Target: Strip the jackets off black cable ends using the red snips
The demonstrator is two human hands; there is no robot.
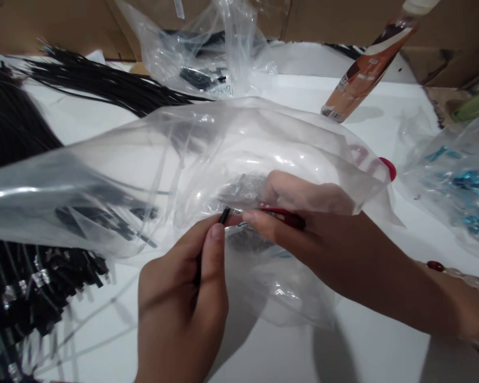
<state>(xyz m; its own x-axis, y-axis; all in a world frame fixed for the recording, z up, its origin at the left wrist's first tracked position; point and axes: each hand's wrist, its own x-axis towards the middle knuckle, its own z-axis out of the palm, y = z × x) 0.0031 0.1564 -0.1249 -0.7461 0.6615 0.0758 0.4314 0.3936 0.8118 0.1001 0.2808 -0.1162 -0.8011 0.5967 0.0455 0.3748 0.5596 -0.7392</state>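
Note:
My left hand (pixel 183 298) is closed, with a thin black cord (pixel 224 215) pinched between thumb and forefinger so that its end points up. Just to the right, my right hand (pixel 299 213) is closed round a small red-handled tool (pixel 285 217); its working end is too hidden to name. The fingertips of both hands almost meet. A large clear plastic bag (pixel 303 138) spreads behind and partly over my right hand. Small greyish pieces (pixel 249 186) show through the plastic near my fingers.
Bundles of black cords (pixel 99 80) lie at the left and back, some with metal ends (pixel 40 276). An orange-brown bottle (pixel 367 69) stands at the back right. On the right is a clear bag of blue pieces (pixel 475 183). Another clear bag (pixel 239 48) stands against the cardboard (pixel 56 26).

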